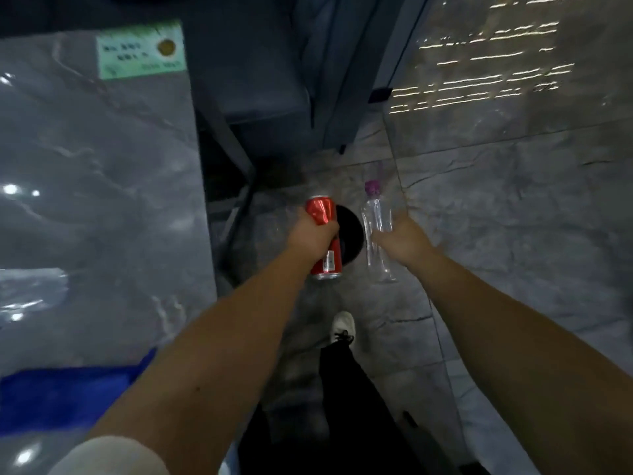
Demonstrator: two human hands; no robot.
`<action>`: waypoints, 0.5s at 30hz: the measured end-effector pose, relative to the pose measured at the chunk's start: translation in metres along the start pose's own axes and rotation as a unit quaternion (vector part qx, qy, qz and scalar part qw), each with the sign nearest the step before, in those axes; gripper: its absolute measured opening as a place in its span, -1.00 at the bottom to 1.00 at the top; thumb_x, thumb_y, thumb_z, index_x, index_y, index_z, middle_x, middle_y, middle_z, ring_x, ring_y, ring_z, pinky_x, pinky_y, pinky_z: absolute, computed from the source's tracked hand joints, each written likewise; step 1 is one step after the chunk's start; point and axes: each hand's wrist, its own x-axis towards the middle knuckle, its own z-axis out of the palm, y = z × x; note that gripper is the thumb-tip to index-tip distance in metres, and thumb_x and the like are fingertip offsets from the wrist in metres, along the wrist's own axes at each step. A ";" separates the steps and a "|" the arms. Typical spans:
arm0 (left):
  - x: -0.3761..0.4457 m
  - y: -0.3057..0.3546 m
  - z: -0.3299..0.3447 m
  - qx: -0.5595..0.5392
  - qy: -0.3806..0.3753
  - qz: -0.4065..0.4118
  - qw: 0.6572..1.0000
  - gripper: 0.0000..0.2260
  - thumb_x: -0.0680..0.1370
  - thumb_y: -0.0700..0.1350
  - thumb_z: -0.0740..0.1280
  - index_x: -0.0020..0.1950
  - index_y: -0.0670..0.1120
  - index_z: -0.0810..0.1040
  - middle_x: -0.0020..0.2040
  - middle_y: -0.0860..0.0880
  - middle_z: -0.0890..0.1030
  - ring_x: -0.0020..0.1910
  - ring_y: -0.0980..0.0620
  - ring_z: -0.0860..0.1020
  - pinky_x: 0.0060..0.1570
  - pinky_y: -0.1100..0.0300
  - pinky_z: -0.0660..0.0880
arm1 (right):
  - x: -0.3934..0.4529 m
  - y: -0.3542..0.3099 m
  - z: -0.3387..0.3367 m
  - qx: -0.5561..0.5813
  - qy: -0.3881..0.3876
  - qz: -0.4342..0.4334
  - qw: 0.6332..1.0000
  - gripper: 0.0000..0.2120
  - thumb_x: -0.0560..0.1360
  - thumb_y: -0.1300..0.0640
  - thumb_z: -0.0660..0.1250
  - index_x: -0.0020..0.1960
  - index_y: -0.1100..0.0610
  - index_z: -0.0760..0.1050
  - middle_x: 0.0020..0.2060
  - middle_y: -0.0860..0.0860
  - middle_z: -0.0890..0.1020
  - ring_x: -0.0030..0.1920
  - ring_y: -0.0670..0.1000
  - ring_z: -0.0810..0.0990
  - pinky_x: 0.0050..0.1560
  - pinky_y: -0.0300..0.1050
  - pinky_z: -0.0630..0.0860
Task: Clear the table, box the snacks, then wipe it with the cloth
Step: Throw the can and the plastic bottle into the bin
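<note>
- Left hand (313, 236) grips a red can (323, 238) around its middle, fingers wrapped over it; the can is tilted, dented near the top.
- Right hand (402, 240) holds a clear plastic bottle (376, 231) with a purple cap, fingers curled on its side; the bottle looks empty.
- Both are held out over the floor, just above a round black bin (352, 234), which shows between can and bottle.
- Grey marble tabletop (102, 200) lies to the left; a green label (142, 49) sits at its far edge.
- Blue cloth (68, 395) lies on the near tabletop, partly hidden behind the left forearm.
- A white shoe (343, 325) and dark trouser leg show below on the tiled floor (513, 217).
</note>
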 end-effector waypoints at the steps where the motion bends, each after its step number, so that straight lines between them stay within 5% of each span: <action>1: 0.011 -0.008 0.009 -0.018 0.004 -0.011 1.000 -0.55 0.47 -0.13 0.41 0.30 -0.15 0.36 0.06 -0.12 0.57 0.00 -0.10 0.57 0.01 0.05 0.50 | 0.016 0.012 0.005 -0.004 -0.008 0.000 1.000 -0.53 0.32 -0.11 0.35 0.09 0.19 0.48 -0.13 0.06 0.62 -0.14 0.07 0.62 -0.22 -0.13 0.51; 6: 0.078 -0.058 0.039 -0.061 0.040 -0.039 0.997 -0.56 0.45 -0.16 0.44 0.28 -0.06 0.39 0.02 -0.06 0.58 -0.02 -0.06 0.59 -0.06 0.11 0.49 | 0.084 0.056 0.044 -0.008 -0.037 0.018 0.999 -0.74 0.43 0.06 0.37 0.05 0.17 0.48 -0.15 0.04 0.59 -0.15 0.01 0.54 -0.29 -0.20 0.34; 10: 0.140 -0.100 0.057 -0.036 0.063 -0.049 0.996 -0.50 0.46 -0.08 0.44 0.35 -0.03 0.35 0.08 -0.01 0.55 0.03 -0.03 0.56 0.01 0.06 0.46 | 0.142 0.087 0.088 -0.004 -0.052 0.012 0.999 -0.67 0.37 0.00 0.39 0.06 0.14 0.50 -0.13 0.05 0.64 -0.15 0.04 0.62 -0.21 -0.15 0.47; 15: 0.198 -0.141 0.069 -0.002 0.073 -0.037 0.997 -0.49 0.48 -0.03 0.42 0.38 -0.02 0.33 0.13 0.00 0.53 0.06 -0.02 0.53 0.03 0.08 0.42 | 0.199 0.117 0.136 -0.016 -0.063 0.009 0.998 -0.71 0.36 0.01 0.38 0.01 0.11 0.50 -0.20 0.04 0.63 -0.22 0.02 0.62 -0.37 -0.22 0.39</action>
